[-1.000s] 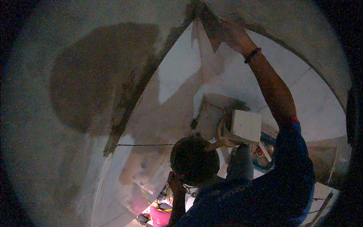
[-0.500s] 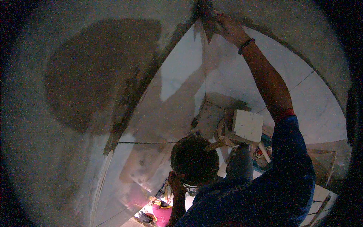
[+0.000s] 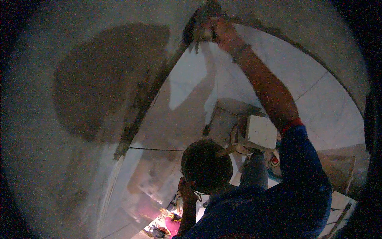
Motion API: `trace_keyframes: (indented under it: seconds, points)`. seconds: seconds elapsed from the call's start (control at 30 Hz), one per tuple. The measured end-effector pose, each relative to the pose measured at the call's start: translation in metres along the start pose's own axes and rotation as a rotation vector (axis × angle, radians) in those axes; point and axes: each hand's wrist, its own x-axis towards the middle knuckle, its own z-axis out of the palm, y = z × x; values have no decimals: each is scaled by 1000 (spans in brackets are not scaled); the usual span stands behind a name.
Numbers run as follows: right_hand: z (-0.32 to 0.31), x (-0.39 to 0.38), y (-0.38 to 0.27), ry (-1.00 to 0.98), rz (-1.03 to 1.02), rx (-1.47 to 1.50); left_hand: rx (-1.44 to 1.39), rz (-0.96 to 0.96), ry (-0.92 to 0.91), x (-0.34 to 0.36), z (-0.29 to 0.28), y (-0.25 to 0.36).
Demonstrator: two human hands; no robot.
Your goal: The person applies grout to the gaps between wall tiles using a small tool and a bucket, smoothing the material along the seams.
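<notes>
Gripped at its edge by the left hand (image 3: 187,190), a dark round bowl (image 3: 207,167) is held beside the blue shirt (image 3: 266,207); the right hand (image 3: 226,34) is raised above the white wall (image 3: 262,67), its grip unclear.

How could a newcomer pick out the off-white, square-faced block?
Start at the dark-haired head above the dark blue shirt. Just up and right of it, left of the raised bare arm, is the off-white block. Its flat, straight-edged face sets it apart from the small, round red thing below.
</notes>
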Motion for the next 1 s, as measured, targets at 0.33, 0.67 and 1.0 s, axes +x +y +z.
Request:
trace_keyframes:
  seconds: [0.33,0.67,1.0]
  points:
    - [-54,-94,-159,-109,557,753,-40,-99,28,-4,2,-10]
    - [-92,-31,70,-353,-155,-490,268,156,-53,-11,-15,-23]
    - [-94,11,45,-479,-131,-422,-286,-152,80,-11,-9,-11]
